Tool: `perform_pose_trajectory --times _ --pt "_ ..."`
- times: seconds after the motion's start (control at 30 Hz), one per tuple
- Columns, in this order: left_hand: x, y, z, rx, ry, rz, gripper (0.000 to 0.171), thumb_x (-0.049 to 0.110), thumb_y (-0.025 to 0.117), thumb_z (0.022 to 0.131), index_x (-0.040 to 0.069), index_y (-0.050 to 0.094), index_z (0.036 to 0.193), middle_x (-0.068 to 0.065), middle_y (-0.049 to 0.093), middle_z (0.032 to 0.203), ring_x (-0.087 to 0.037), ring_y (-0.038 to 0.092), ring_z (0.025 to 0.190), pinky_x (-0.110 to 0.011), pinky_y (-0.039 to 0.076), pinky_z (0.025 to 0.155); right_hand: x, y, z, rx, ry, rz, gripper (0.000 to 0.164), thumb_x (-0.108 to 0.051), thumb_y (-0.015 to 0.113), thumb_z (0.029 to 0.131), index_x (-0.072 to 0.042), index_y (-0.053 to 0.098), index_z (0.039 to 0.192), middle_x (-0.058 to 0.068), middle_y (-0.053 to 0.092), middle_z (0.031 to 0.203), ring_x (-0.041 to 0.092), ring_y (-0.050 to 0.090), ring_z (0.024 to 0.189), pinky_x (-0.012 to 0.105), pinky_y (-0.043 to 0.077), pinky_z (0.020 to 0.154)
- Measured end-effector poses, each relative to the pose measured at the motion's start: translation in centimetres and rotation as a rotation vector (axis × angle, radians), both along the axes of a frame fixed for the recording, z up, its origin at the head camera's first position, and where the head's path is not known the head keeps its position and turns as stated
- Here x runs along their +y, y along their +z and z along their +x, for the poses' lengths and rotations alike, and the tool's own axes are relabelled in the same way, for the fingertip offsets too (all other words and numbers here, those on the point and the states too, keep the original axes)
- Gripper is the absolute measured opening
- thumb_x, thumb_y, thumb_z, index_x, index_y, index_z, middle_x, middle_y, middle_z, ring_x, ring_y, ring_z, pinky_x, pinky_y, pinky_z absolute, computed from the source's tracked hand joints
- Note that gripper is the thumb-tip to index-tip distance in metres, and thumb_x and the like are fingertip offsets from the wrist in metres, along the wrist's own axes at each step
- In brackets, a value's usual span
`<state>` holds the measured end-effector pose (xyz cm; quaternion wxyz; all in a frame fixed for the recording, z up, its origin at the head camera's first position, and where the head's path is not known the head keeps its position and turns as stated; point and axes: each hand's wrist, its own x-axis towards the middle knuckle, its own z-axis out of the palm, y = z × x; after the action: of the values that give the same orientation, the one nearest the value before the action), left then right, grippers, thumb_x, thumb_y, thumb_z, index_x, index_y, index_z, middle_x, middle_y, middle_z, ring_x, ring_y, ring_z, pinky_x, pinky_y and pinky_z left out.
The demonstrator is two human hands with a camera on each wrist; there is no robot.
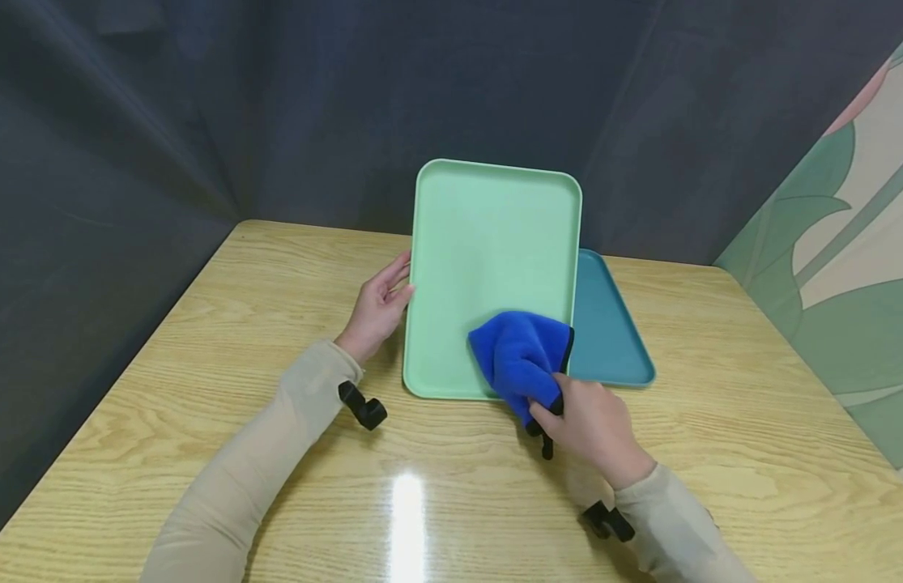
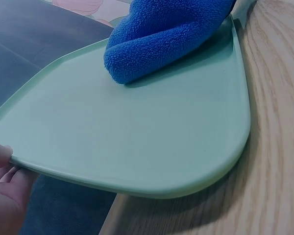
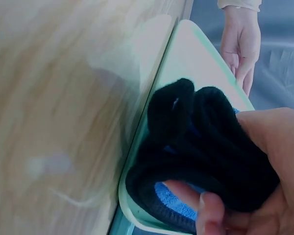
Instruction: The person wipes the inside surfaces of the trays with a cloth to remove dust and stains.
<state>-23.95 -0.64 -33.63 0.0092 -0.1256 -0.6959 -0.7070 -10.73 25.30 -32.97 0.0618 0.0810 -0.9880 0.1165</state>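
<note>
A light green tray point(image 1: 495, 243) is tilted up with its lower edge by the wooden table. My left hand point(image 1: 376, 310) grips its left rim, thumb on the front and fingers behind, as the left wrist view also shows. Bunched in my right hand point(image 1: 593, 421) is a blue towel point(image 1: 520, 356) with black edging, which lies against the tray's lower right part. In the right wrist view, thumb and fingers are curled round the towel's folded black edge point(image 3: 206, 147). A teal tray point(image 1: 611, 332) lies on the table behind the green one, partly hidden by it.
The wooden table point(image 1: 240, 389) spreads under both arms and reflects a bright light near its front. Dark cloth point(image 1: 334, 105) hangs behind and at the left. A leaf-patterned panel point(image 1: 874, 267) stands at the right. Each wrist carries a black strap mount point(image 1: 364, 405).
</note>
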Motion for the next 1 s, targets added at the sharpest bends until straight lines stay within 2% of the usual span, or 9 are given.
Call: perform_pose_trajectory --times 0.13,0.2,0.37,0.53,0.77,1.0 --pt "-0.1 0.0 0.0 -0.001 0.002 -0.001 0.054 -0.003 0.044 0.096 0.009 0.030 0.147 -0.011 0.042 0.146 -0.022 0.047 0.130 -0.016 0.048 0.096 -0.2 -0.2 -0.1 -0.007 0.027 -0.007 0.024 -0.028 0.068 0.081 -0.011 0.053 0.072 0.001 0.046 0.054 0.015 0.043 0.047 0.024 0.030 0.039" --pt "-0.1 0.1 0.1 -0.001 0.002 -0.004 0.054 -0.003 0.044 0.096 0.008 0.030 0.147 -0.011 0.041 0.146 -0.022 0.047 0.130 -0.016 0.048 0.096 -0.5 -0.2 -0.2 -0.006 0.042 0.001 0.023 -0.029 0.068 0.081 -0.008 0.058 0.079 0.002 0.048 0.055 0.015 0.045 0.048 0.024 0.031 0.039" --pt "-0.1 0.1 0.1 -0.007 -0.001 -0.010 0.054 -0.002 0.043 0.096 0.011 0.029 0.147 -0.010 0.041 0.147 -0.023 0.047 0.129 -0.017 0.048 0.096 -1.4 -0.2 -0.3 -0.029 0.069 0.028 0.027 -0.031 0.068 0.081 -0.005 0.061 0.088 0.002 0.049 0.056 0.014 0.047 0.048 0.024 0.033 0.040" --pt "0.0 0.2 0.2 -0.010 0.004 -0.014 0.054 -0.002 0.044 0.096 0.011 0.030 0.147 -0.009 0.041 0.147 -0.021 0.047 0.130 -0.020 0.047 0.099 -2.3 -0.1 -0.4 -0.035 0.100 0.041 0.026 -0.032 0.068 0.081 -0.008 0.058 0.083 0.000 0.046 0.055 0.013 0.044 0.047 0.023 0.031 0.039" --pt "0.1 0.2 0.2 0.007 0.010 -0.007 0.054 -0.005 0.044 0.095 0.005 0.029 0.146 -0.012 0.040 0.147 -0.022 0.043 0.133 -0.026 0.045 0.103 -3.8 0.0 -0.6 -0.035 0.146 0.050 0.025 -0.031 0.069 0.081 -0.010 0.057 0.079 0.000 0.047 0.055 0.012 0.044 0.048 0.023 0.031 0.040" --pt "0.1 0.0 0.1 0.023 0.009 0.008 0.054 -0.006 0.044 0.094 0.003 0.029 0.146 -0.014 0.040 0.146 -0.023 0.043 0.133 -0.014 0.047 0.096 -5.6 0.0 -0.8 -0.040 0.191 0.069 0.026 -0.032 0.070 0.081 -0.009 0.058 0.078 0.001 0.048 0.054 0.014 0.047 0.048 0.025 0.035 0.040"
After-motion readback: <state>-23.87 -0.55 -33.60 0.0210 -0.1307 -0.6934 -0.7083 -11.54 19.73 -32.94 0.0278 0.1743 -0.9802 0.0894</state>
